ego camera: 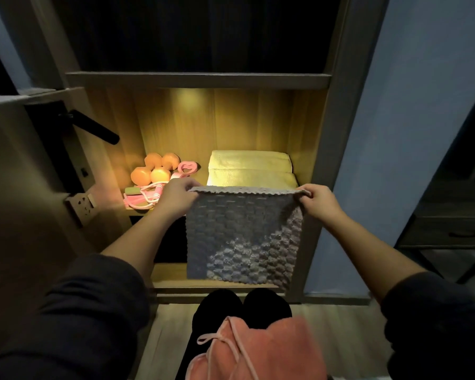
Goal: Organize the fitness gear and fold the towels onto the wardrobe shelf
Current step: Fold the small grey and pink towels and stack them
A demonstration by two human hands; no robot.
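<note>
I am looking into the lit wardrobe shelf. On its left side, two orange dumbbells are lying together at the back. A pink ring is sitting just beside them, and a pink rope is lying coiled at the front. On the right side, a folded yellow towel is filling the shelf up to the side wall.

In front of it, a grey towel is hanging flat and upright. The left hand is pinching its upper left corner and the right hand its upper right corner. The hands are well apart, with the top edge stretching between them. This towel is covering the yellow towel's front edge and most of the lower compartment, which is glowing below.

A pink towel with a cord is lying on the person's dark knees, above a pale wooden floor. To the left, a door with a black handle and a wall socket are showing. To the right, a blue wall is rising, with a dark drawer unit standing beyond it.
</note>
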